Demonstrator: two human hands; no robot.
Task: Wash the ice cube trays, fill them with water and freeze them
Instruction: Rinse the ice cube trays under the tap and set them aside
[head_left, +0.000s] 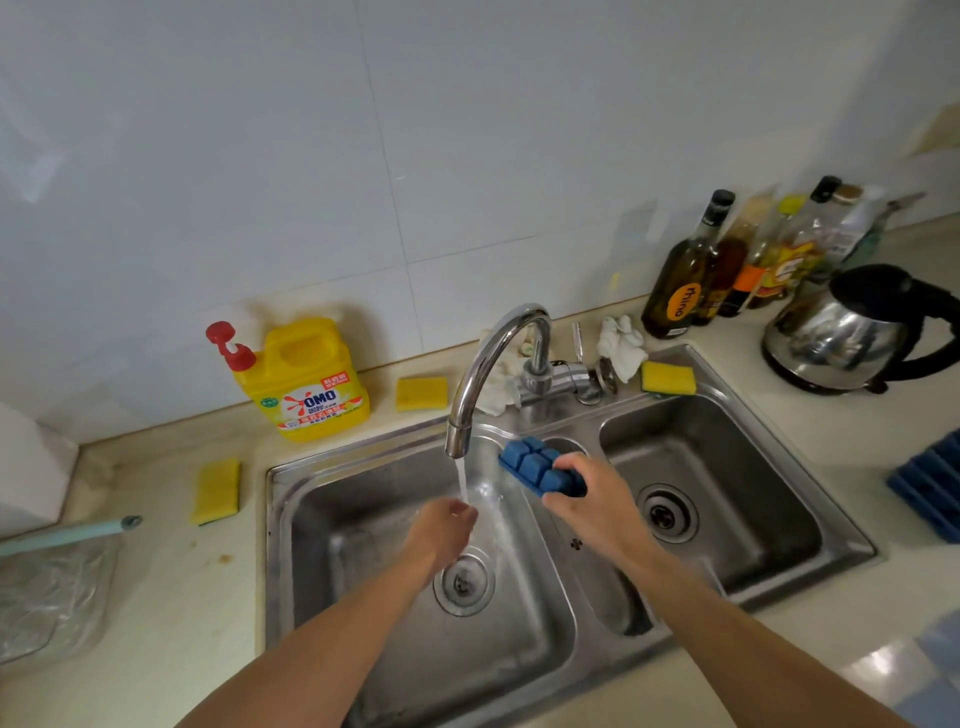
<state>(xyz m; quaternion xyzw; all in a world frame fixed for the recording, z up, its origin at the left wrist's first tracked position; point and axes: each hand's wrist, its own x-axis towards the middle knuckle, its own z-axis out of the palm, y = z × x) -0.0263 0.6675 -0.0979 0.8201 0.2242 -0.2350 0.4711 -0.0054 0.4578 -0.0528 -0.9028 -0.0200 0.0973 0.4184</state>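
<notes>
The ice cube tray (530, 462) is dark blue, matte plastic, turned so its rounded block-shaped cells bulge upward. The right hand (587, 499) grips its near end, fingers curled over the top and thumb on the near edge, and holds it tilted above the ridge between the two basins of the steel sink (852, 543).

Left of that hand, the left hand (447, 525) sits under the thin water stream (462, 480) from the curved chrome faucet (483, 374). Its fingers are loosely bent together and hold nothing that shows. Below it lies the left basin's round drain (464, 584), and the basin's brushed, rounded-corner walls leave open room on all sides.

Beyond the left hand, on the pale counter (171, 587), stand a yellow detergent jug (306, 384) with a red pump and a flat yellow sponge (422, 393).

Beyond the right hand, another sponge (668, 378) rests on the sink's back edge beside a crumpled white cloth (621, 343).

Far to its right, a blue ribbed piece (930, 488) is cut off by the frame edge.
</notes>
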